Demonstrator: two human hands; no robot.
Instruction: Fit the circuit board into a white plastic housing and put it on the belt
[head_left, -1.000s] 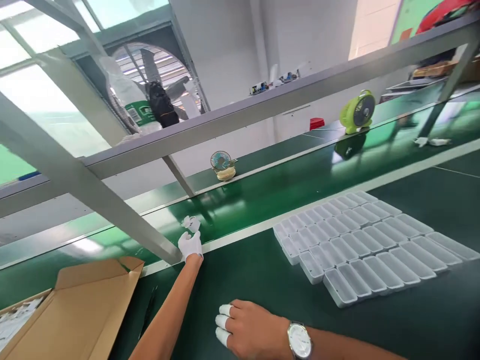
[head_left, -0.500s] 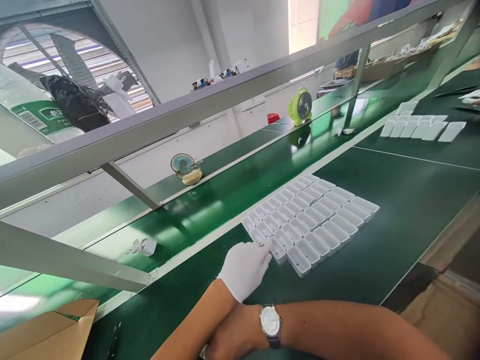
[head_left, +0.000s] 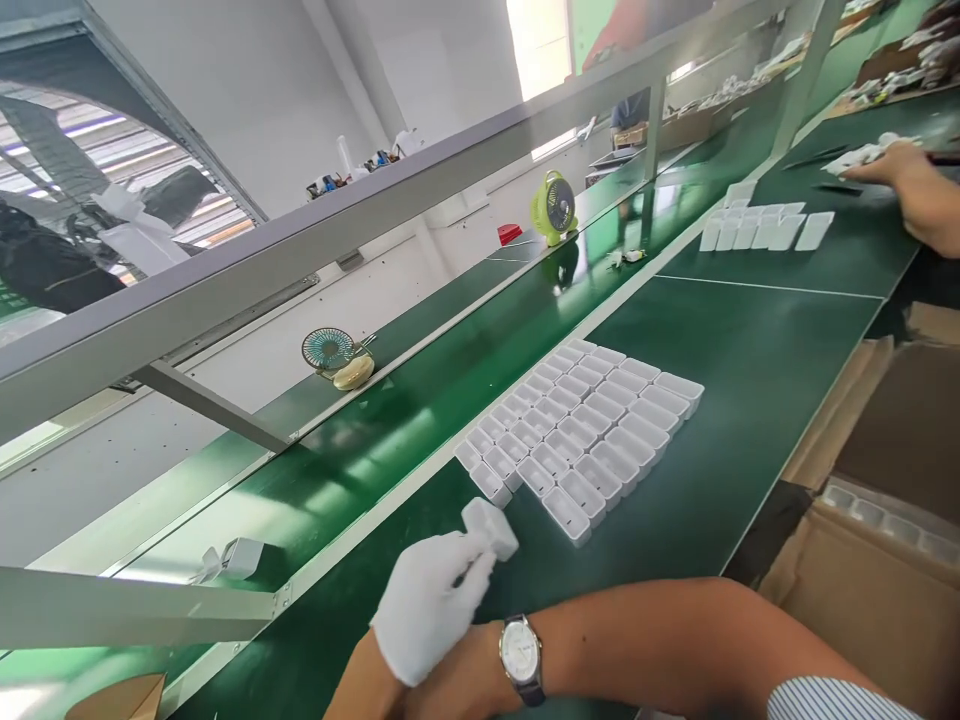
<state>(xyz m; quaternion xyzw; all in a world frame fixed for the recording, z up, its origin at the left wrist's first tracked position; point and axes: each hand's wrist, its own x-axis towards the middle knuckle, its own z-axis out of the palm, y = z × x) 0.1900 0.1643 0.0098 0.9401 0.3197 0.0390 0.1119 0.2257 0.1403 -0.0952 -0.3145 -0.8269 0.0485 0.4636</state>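
Observation:
My left hand (head_left: 431,605), in a white glove, pinches a small white plastic container (head_left: 491,528). The container is tilted and stands apart from a block of like open containers (head_left: 600,420) laid out in rows on the green tabletop. A notch shows at the near left corner of that block, and small dark marks show inside several containers. From the right comes my right arm, with a wristwatch (head_left: 520,648) at its wrist. It passes beneath my left forearm, and the fingers of my right hand are hidden there.
More white containers (head_left: 765,228) stand farther along the bench. Another person's hand (head_left: 900,165) rests near white parts at upper right. An open cardboard box (head_left: 862,600) sits below the right edge. A green belt, a small fan (head_left: 328,348) and a metal frame lie beyond.
My left hand has drawn one container out of the block's near left corner and toward me. The view has swung right, bringing another person's hand and the cardboard box further into sight.

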